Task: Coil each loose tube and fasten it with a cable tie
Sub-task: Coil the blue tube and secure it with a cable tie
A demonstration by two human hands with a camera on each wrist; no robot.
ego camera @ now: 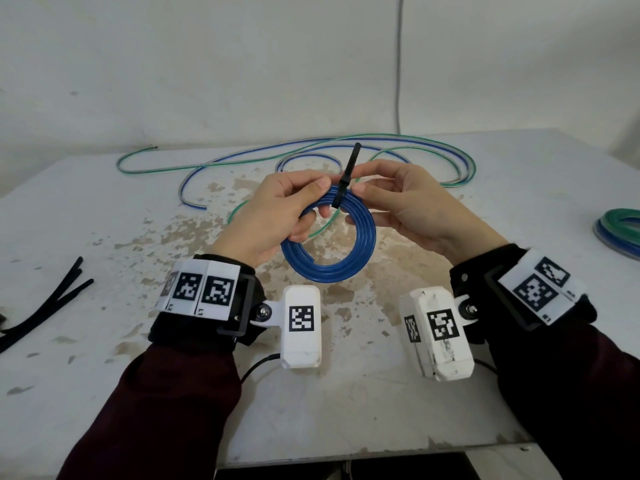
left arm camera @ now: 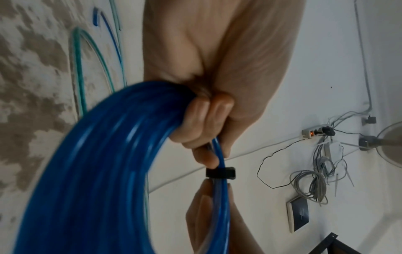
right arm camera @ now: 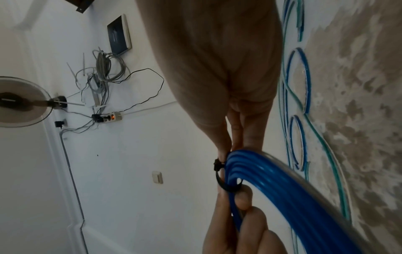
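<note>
Above the stained white table (ego camera: 104, 216), I hold the blue tube coil (ego camera: 329, 237) in the air with a black cable tie (ego camera: 346, 178) looped round its top. My left hand (ego camera: 273, 216) pinches the coil beside the tie, and my right hand (ego camera: 408, 206) pinches the tie's head. Loose tubes (ego camera: 311, 147) lie behind, spare ties (ego camera: 52, 303) at left.

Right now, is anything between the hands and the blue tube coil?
No. The left hand grips the blue tube coil directly, and the right hand pinches the black cable tie wrapped around it.
</note>
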